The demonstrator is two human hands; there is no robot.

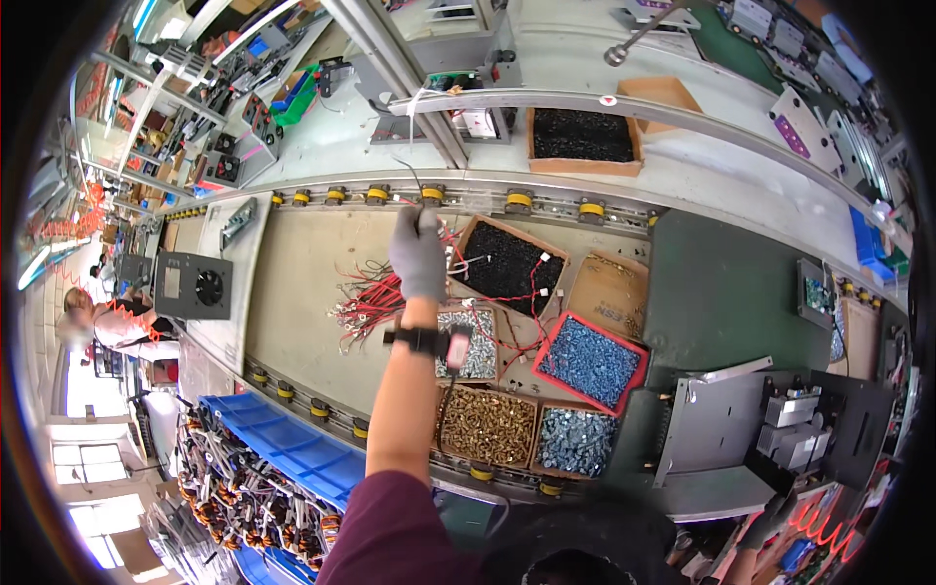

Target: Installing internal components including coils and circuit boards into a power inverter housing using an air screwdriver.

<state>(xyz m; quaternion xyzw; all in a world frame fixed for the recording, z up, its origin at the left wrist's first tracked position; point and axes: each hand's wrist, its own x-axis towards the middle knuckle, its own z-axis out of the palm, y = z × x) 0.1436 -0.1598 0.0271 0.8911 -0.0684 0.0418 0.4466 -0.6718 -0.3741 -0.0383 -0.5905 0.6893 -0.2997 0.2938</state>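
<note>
My left hand (417, 255), in a grey glove, reaches over the middle of the bench with its fingers closed. A thin wire (408, 201) with a small light end pokes out at the fingertips, by the far rail. Beside and below that hand lies a bundle of red wires (375, 304) with small end terminals. At the lower right my right hand (766, 523), in a dark glove, is at the near edge of an open grey metal housing (717, 429); its fingers are too dark to make out.
Boxes of black screws (502, 268), silver parts (468, 343), brass standoffs (487, 426) and bluish screws (575, 441) stand together, next to a red tray (636, 375). A boxed fan unit (195, 286) sits left. Roller rails (517, 202) edge the bench. Another person (117, 322) is far left.
</note>
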